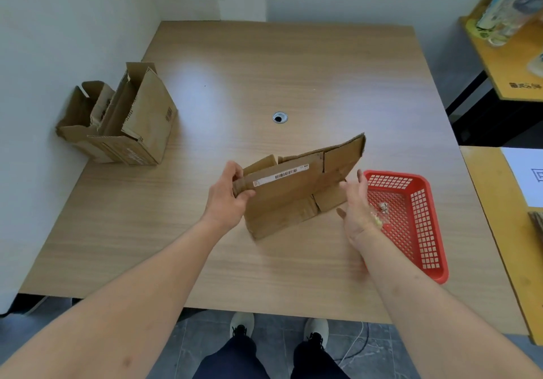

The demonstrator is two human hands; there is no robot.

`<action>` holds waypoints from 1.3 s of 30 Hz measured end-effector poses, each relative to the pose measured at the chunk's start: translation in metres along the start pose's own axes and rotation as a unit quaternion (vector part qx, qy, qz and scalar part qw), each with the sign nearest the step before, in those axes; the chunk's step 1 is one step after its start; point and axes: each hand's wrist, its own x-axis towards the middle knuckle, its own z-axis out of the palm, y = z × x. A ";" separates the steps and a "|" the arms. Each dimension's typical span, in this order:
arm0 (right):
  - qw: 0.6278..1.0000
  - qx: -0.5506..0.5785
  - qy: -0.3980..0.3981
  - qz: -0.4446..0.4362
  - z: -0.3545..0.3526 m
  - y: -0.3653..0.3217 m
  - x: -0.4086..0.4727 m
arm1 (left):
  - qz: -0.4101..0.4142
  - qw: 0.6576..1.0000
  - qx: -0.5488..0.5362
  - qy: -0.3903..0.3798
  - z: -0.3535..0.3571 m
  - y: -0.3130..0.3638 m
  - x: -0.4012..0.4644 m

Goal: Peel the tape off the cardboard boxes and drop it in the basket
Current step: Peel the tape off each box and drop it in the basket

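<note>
Flattened cardboard box (296,190): brown, creased, flaps splayed, a long white barcode label (282,175) running along its upper fold; held tilted above the middle of the table, its lower corner close to the tabletop. Left hand (227,199): grasps the box's left end, thumb on the near face and fingers curled behind. Right hand (357,208): released, fingers straight and spread, palm toward the box's right edge, whether touching cannot be told. Basket (426,231): red plastic, latticed, lying on the table just right of the right hand, with crumpled clear tape (382,211) inside. Second cardboard box (123,119): opened, flaps up, standing at the table's far left edge against the wall. Table (264,78): pale wood grain, a round metal cable hole (279,117) near centre. Room: white walls, grey tiled floor, a yellow-topped shelf (511,64) to the right.
</note>
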 end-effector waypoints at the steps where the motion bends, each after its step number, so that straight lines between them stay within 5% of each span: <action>1: 0.999 -0.030 0.015 -0.003 0.001 0.001 0.002 | -0.001 1.000 -0.015 0.002 -0.001 -0.001 0.003; 9: 0.967 -0.234 0.093 -0.048 0.002 0.009 0.022 | -0.023 0.991 -0.133 -0.017 -0.015 -0.013 0.024; 16: 0.948 -0.285 0.101 -0.102 0.015 0.015 0.030 | -0.150 0.967 -0.187 0.089 -0.013 -0.032 0.040; 20: 0.950 -0.292 0.086 -0.070 0.027 0.028 0.030 | -0.157 0.987 0.036 -0.023 -0.002 -0.048 0.031; 28: 0.929 -0.366 0.059 0.013 0.036 0.070 0.032 | -0.144 0.939 0.289 -0.121 0.034 -0.089 0.010; 34: 0.805 -0.584 0.102 -0.030 0.047 0.090 0.037 | -0.069 0.864 0.467 -0.172 0.063 -0.103 0.001; 39: 0.752 -0.645 -0.006 -0.138 0.065 0.103 0.043 | 0.040 0.877 0.425 -0.219 0.089 -0.104 -0.002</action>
